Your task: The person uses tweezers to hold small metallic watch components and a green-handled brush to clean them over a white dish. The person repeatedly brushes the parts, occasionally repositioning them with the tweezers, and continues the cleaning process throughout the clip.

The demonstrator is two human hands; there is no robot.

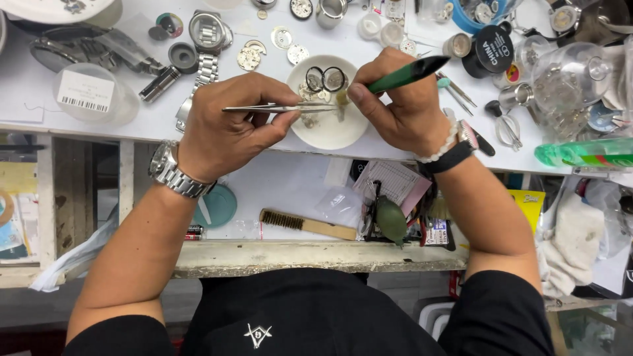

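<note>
Left hand [221, 132]: silver metal-link wristwatch [173, 170]. Right hand [399, 105]: white bead bracelet [443, 146], black strap watch [455, 157]. Black short-sleeved shirt [316, 316], small white emblem [257, 334].

Wooden brush [307, 225], steel watch with bracelet [206, 41], clear plastic lid [93, 93]

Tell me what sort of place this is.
Most likely a watch repairer's workbench. The left hand holds tweezers and the right hand a green-handled brush over a small white dish of tiny parts; loose watch movements and a steel wristwatch lie around.
</note>
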